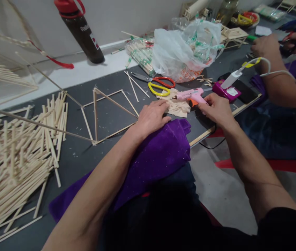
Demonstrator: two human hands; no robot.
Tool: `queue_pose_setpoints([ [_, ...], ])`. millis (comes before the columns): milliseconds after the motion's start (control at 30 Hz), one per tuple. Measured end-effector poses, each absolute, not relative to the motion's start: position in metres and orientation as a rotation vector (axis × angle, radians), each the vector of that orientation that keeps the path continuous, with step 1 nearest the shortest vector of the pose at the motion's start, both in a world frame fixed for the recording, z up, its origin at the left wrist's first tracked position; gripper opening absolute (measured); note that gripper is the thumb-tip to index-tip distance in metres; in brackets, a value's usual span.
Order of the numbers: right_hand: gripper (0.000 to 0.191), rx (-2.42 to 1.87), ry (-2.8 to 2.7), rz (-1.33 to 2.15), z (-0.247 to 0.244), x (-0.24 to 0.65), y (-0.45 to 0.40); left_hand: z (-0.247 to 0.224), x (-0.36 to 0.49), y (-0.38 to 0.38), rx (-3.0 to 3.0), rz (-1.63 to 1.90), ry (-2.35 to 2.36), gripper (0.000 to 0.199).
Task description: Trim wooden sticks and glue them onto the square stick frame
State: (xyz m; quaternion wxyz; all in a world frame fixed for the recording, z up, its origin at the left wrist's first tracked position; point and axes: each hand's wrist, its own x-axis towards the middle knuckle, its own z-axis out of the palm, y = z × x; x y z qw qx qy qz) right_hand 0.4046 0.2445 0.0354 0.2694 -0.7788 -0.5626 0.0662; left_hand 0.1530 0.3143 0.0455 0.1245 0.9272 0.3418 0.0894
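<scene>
My right hand (218,108) is closed around the handle end of a pink hot glue gun (190,94), its metal nozzle pointing left. Under the gun lies a crumpled beige cloth or paper (178,108). My left hand (153,116) rests flat with fingers stretched out, its fingertips at the edge of that beige piece. Beside the left wrist stands an open frame of thin wooden sticks (95,116) joined at the corners. A purple cloth (161,150) lies beneath my left forearm along the table edge.
A large pile of sticks (19,153) covers the left side. Scissors (161,87), a plastic bag (187,48), a bottle (85,36) and a magenta box with a white plug (226,90) stand farther back. A co-worker's hands (267,48) are at the right.
</scene>
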Motion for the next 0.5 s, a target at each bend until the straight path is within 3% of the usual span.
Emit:
queue_pose_setpoints([
  [200,0.016,-2.036,-1.348,0.114,0.038,0.413,0.241,0.044,0.15,0.313,2.706,0.274,1.0,0.038],
  [333,0.019,-1.722,-1.106,0.179,0.048,0.405,0.237,0.043,0.148,0.314,2.643,0.548,0.979,0.029],
  [500,0.014,-1.362,-0.948,0.579,0.072,0.383,0.24,0.055,0.149,0.301,2.658,0.815,0.94,0.023],
])
